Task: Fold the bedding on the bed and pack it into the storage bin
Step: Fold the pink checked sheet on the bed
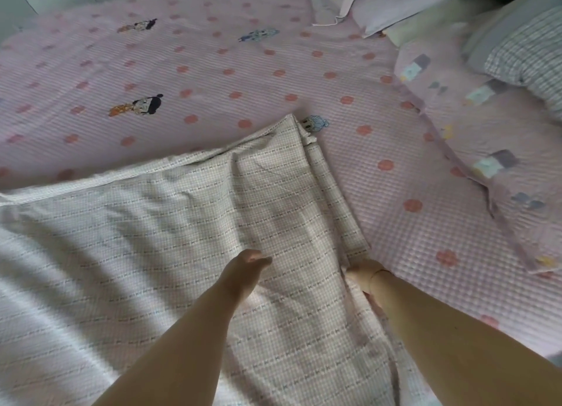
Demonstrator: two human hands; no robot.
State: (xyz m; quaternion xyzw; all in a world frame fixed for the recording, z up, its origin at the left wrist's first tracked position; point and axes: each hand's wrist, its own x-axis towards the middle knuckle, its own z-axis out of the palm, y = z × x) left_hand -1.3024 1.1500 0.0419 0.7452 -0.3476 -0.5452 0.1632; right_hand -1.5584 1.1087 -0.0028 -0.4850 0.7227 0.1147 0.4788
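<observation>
Right now we are leaning over the bed (213, 56), both bare arms stretched forward over a pale checked sheet (182, 223) that lies folded across the near part of the mattress. Our left hand (248, 264) rests on top of the sheet with its fingers lying flat and together, pressing the cloth down; it holds nothing. Our right hand (369, 276) sits at the sheet's right edge, where several layers stack up, and its fingers curl down onto that edge, though the blur keeps us from telling whether they truly pinch the cloth. The sheet's far corner points away from us and just covers part of a small cartoon figure printed on the pink dotted bed cover (365, 162) beneath it. To the right, a pink pillow (486, 150) with small block patterns lies along the cover's edge, touching a grey checked pillow (529, 56) behind it. Another pale pink pillow (392, 7) lies at the far right corner of the bed.
</observation>
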